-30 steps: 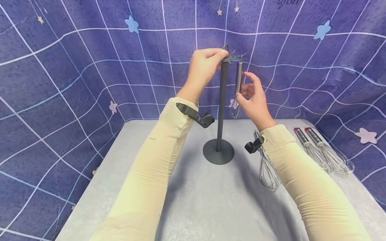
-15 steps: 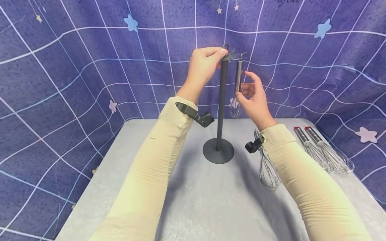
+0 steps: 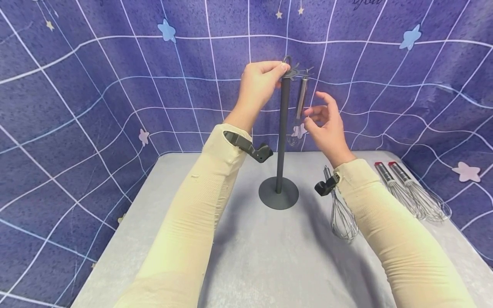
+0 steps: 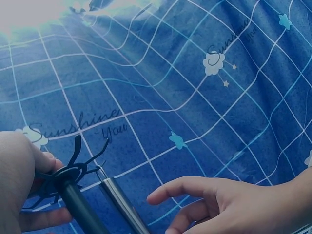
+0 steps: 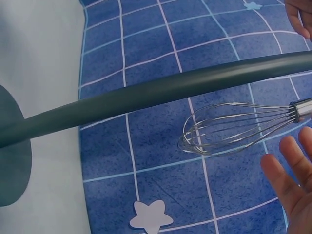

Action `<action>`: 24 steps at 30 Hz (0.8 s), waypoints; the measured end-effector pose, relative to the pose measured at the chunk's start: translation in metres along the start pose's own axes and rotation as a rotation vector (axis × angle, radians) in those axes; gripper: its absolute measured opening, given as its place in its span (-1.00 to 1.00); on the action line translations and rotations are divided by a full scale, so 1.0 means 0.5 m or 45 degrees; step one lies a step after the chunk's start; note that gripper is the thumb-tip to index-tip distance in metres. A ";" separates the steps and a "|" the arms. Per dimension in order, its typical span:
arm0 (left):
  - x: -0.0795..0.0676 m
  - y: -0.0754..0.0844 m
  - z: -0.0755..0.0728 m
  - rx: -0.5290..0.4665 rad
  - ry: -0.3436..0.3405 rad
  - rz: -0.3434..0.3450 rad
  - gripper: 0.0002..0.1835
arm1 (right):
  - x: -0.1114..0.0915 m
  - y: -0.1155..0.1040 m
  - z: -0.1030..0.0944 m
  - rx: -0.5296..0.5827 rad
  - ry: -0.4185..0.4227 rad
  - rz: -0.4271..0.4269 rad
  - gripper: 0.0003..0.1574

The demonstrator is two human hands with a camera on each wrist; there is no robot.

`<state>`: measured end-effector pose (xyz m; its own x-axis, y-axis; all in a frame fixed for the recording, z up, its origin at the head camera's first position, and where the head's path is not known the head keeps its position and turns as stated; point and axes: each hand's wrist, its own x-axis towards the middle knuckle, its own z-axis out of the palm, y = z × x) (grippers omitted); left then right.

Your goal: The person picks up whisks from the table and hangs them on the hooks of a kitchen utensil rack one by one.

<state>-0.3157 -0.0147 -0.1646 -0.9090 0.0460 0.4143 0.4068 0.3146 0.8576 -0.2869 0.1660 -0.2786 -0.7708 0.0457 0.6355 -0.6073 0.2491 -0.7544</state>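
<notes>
A dark grey utensil stand (image 3: 283, 128) rises from a round base, with a ring of hooks (image 3: 294, 72) at its top. My left hand (image 3: 262, 83) pinches the stand at that hook ring, thumb on its upper side. From a hook on the right hangs a small whisk (image 3: 302, 96), its metal handle up and its wires down, slightly tilted. Just right of the handle is my right hand (image 3: 327, 128), thumb and fingers bent loosely and apart from the whisk. The right wrist view shows the whisk's wire loops (image 5: 234, 129) beside the pole, with the fingertips (image 5: 273, 168) off it.
One whisk (image 3: 343, 218) lies on the grey table (image 3: 269, 265) by the right forearm, partly under it in this view. Two more whisks with red-ended handles (image 3: 400, 171) lie side by side at the right edge. A blue patterned cloth (image 3: 192, 55) backs the table.
The right thumb and fingers have come off the hanging whisk's handle and moved slightly right. The whisk has swung so its wires sit nearer the pole. The left hand keeps its place.
</notes>
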 end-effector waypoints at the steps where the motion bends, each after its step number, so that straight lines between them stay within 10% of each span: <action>1: 0.000 0.000 0.000 0.001 -0.001 0.002 -0.80 | 0.000 0.000 -0.001 -0.008 0.002 0.003 -0.21; 24: -0.004 0.012 -0.010 -0.036 -0.052 -0.080 -0.79 | -0.008 -0.008 -0.034 -0.078 0.067 0.012 -0.25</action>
<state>-0.3111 -0.0174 -0.1586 -0.9355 0.0656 0.3472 0.3508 0.2915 0.8899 -0.2780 0.1813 -0.2756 -0.7642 0.0989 0.6373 -0.5858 0.3068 -0.7501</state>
